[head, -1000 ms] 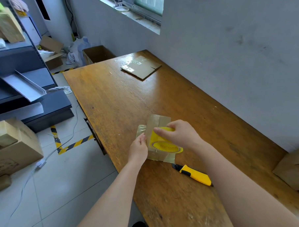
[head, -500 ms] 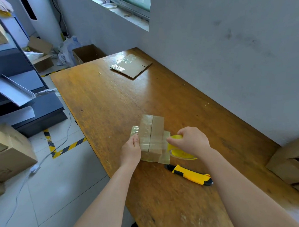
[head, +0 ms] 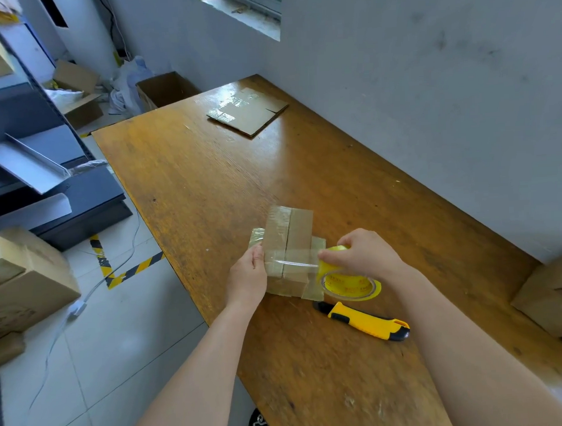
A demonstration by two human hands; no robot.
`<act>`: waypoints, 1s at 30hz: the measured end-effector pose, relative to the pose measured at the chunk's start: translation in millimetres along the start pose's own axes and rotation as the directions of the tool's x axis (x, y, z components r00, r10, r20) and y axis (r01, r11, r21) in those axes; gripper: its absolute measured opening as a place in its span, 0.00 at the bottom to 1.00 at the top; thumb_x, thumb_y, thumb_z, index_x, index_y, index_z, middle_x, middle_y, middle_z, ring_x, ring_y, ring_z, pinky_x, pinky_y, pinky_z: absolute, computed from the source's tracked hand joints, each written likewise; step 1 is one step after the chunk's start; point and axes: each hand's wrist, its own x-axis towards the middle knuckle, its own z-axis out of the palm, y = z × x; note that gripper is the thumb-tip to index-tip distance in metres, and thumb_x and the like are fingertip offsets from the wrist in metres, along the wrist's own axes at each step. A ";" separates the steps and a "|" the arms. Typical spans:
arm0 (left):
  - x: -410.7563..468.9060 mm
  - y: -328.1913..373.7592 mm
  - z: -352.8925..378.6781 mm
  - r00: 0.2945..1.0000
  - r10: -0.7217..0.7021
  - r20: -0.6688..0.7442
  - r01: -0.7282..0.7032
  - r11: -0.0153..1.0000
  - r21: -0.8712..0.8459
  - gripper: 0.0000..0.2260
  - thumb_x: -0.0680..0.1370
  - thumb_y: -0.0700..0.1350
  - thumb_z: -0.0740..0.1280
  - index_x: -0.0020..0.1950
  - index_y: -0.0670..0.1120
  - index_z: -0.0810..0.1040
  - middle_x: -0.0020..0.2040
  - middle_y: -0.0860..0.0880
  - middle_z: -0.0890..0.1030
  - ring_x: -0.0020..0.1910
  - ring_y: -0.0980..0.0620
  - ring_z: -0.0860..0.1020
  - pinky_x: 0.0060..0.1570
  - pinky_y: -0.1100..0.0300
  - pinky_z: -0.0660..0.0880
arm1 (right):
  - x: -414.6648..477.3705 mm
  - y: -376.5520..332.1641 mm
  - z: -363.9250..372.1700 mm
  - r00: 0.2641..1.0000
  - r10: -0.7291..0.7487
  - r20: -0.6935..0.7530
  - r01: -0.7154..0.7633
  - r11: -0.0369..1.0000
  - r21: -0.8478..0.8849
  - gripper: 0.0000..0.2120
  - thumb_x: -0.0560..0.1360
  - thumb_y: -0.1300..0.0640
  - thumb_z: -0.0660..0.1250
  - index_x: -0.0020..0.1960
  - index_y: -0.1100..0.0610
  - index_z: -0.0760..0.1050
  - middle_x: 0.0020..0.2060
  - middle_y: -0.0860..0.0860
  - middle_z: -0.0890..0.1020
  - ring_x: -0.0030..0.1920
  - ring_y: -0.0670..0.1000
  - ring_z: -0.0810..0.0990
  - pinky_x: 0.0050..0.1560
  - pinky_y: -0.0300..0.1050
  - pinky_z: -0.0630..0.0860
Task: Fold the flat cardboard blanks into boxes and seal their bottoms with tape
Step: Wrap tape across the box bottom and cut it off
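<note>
Surroundings: a long brown wooden surface (head: 207, 183) runs along a grey wall (head: 429, 93); tiled floor with yellow-and-black hazard tape (head: 127, 272) lies on the left.
Far end: a flat brown cardboard blank (head: 248, 112) lies on the surface, well apart from the work.
Beyond the far end: an open brown cardboard carton (head: 164, 89) stands on the floor.
Near right: a yellow-and-black utility knife (head: 363, 320) lies on the surface just nearer than the tape roll, not touched by either hand.
Right edge: brown cardboard boxes (head: 553, 294) sit at the edge of the surface.
In the way: nothing lies between the hands and the box.
Task box: a small brown cardboard box (head: 289, 244) stands on the surface near its left edge, flaps closed upward, clear tape over them and hanging off both sides.
Left hand (head: 247, 275): curled against the box's left side, thumb pinning the tape end there.
Right hand (head: 363, 254): closed around a yellow-cored roll of clear tape (head: 350, 282) just right of the box.
Tape strip (head: 294, 260): stretched across the box top from the left hand to the roll.
</note>
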 end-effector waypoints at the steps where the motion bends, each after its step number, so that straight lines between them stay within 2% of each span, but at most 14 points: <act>1: 0.0 0.2 0.6 1.000 0.005 -0.001 -0.005 1.000 0.000 0.20 0.85 0.55 0.49 0.71 0.53 0.73 0.61 0.51 0.80 0.59 0.49 0.76 0.57 0.52 0.75 | 0.5 0.5 -0.8 1.000 0.003 -0.001 -0.003 1.000 -0.004 0.24 0.73 0.34 0.66 0.49 0.55 0.82 0.40 0.49 0.82 0.41 0.48 0.80 0.40 0.46 0.78; 5: -0.6 -0.6 2.6 1.000 0.020 -0.010 -0.020 1.000 0.007 0.20 0.85 0.54 0.49 0.72 0.54 0.72 0.63 0.52 0.79 0.62 0.49 0.75 0.60 0.51 0.74 | 2.7 10.6 12.3 0.999 0.027 0.030 -0.027 1.000 -0.010 0.24 0.72 0.34 0.66 0.49 0.55 0.82 0.44 0.51 0.84 0.44 0.50 0.81 0.45 0.50 0.81; 9: -0.6 -0.6 1.3 1.000 0.030 -0.006 -0.029 0.999 0.040 0.20 0.85 0.55 0.49 0.72 0.54 0.71 0.64 0.51 0.79 0.63 0.49 0.75 0.61 0.50 0.73 | 2.0 16.9 28.2 0.999 0.027 0.038 -0.027 1.000 0.001 0.31 0.74 0.33 0.64 0.65 0.57 0.77 0.59 0.52 0.81 0.56 0.52 0.79 0.53 0.49 0.79; 12: -0.4 -1.0 1.0 0.999 0.032 -0.016 -0.031 0.999 0.041 0.20 0.85 0.55 0.49 0.72 0.53 0.71 0.64 0.51 0.78 0.64 0.49 0.75 0.61 0.51 0.73 | 3.9 15.4 33.7 0.999 -0.002 0.041 0.003 1.000 -0.011 0.29 0.76 0.34 0.62 0.64 0.56 0.78 0.57 0.52 0.82 0.55 0.52 0.80 0.53 0.49 0.79; 15: -4.0 2.3 3.5 1.000 -0.003 -0.017 0.003 0.999 -0.045 0.21 0.84 0.57 0.49 0.72 0.53 0.72 0.63 0.52 0.79 0.64 0.49 0.75 0.61 0.50 0.74 | 3.9 10.7 41.8 1.000 -0.014 0.021 0.015 0.999 -0.045 0.28 0.77 0.35 0.60 0.66 0.54 0.77 0.57 0.51 0.82 0.54 0.52 0.80 0.49 0.47 0.78; 17: -4.9 3.5 7.6 0.995 -0.094 0.040 0.099 0.981 -0.169 0.24 0.82 0.61 0.49 0.74 0.53 0.69 0.67 0.53 0.75 0.68 0.50 0.71 0.67 0.49 0.70 | 3.4 8.9 45.9 1.000 0.004 -0.007 -0.005 0.999 -0.049 0.27 0.78 0.35 0.59 0.67 0.53 0.76 0.58 0.50 0.82 0.55 0.52 0.80 0.49 0.47 0.79; 19: -5.6 4.2 9.0 0.972 -0.154 0.180 0.202 0.935 -0.291 0.27 0.81 0.63 0.52 0.77 0.54 0.64 0.71 0.55 0.70 0.71 0.51 0.67 0.72 0.50 0.64 | 3.0 7.8 48.2 0.999 0.029 -0.021 -0.030 0.999 -0.045 0.27 0.78 0.36 0.58 0.67 0.53 0.76 0.57 0.50 0.82 0.55 0.52 0.80 0.47 0.47 0.79; 22: 3.9 2.1 2.3 0.927 -0.164 0.338 0.289 0.886 -0.362 0.28 0.78 0.64 0.57 0.77 0.55 0.65 0.71 0.54 0.72 0.70 0.51 0.69 0.73 0.49 0.63 | 1.5 3.0 50.8 0.997 0.082 -0.012 -0.083 0.996 -0.046 0.26 0.79 0.37 0.58 0.65 0.54 0.77 0.54 0.51 0.83 0.53 0.54 0.81 0.46 0.47 0.79; 24: 11.9 5.9 -2.4 0.953 -0.145 0.267 0.211 0.947 -0.241 0.28 0.79 0.64 0.57 0.76 0.54 0.66 0.71 0.53 0.73 0.70 0.50 0.69 0.72 0.47 0.64 | -0.2 -1.4 52.8 0.994 0.112 0.004 -0.112 0.994 -0.016 0.25 0.79 0.37 0.57 0.60 0.56 0.78 0.48 0.52 0.82 0.48 0.54 0.81 0.44 0.47 0.79; 26: 17.3 12.4 -4.2 0.998 -0.066 -0.009 0.066 0.993 0.100 0.29 0.78 0.64 0.60 0.75 0.50 0.68 0.71 0.49 0.71 0.70 0.48 0.69 0.70 0.45 0.65 | -1.1 -7.4 53.4 0.991 0.114 0.073 -0.118 0.991 0.063 0.25 0.80 0.38 0.56 0.59 0.58 0.77 0.48 0.53 0.80 0.50 0.55 0.80 0.43 0.46 0.75; 27: 15.3 18.5 -4.8 0.986 0.043 -0.162 0.004 0.959 0.284 0.27 0.79 0.62 0.61 0.73 0.48 0.70 0.69 0.47 0.73 0.68 0.47 0.70 0.68 0.47 0.65 | -1.6 -10.1 54.4 0.988 0.095 0.123 -0.111 0.985 0.129 0.22 0.81 0.40 0.55 0.56 0.57 0.76 0.47 0.53 0.78 0.50 0.55 0.79 0.42 0.46 0.71; 28: 12.0 24.5 -4.9 0.958 0.153 -0.244 -0.046 0.918 0.394 0.23 0.80 0.59 0.61 0.71 0.48 0.72 0.66 0.46 0.74 0.65 0.47 0.70 0.64 0.50 0.66 | -2.5 -12.8 55.5 0.983 0.076 0.167 -0.110 0.972 0.206 0.18 0.82 0.43 0.55 0.50 0.56 0.74 0.43 0.53 0.74 0.45 0.54 0.76 0.41 0.46 0.67; 30: 6.5 32.0 -3.9 0.944 0.242 -0.224 -0.118 0.882 0.457 0.19 0.82 0.54 0.59 0.71 0.47 0.72 0.64 0.46 0.74 0.63 0.47 0.70 0.62 0.51 0.65 | -5.9 -17.1 56.6 0.975 0.046 0.216 -0.120 0.932 0.343 0.14 0.82 0.51 0.55 0.40 0.56 0.64 0.38 0.52 0.66 0.37 0.52 0.66 0.39 0.47 0.60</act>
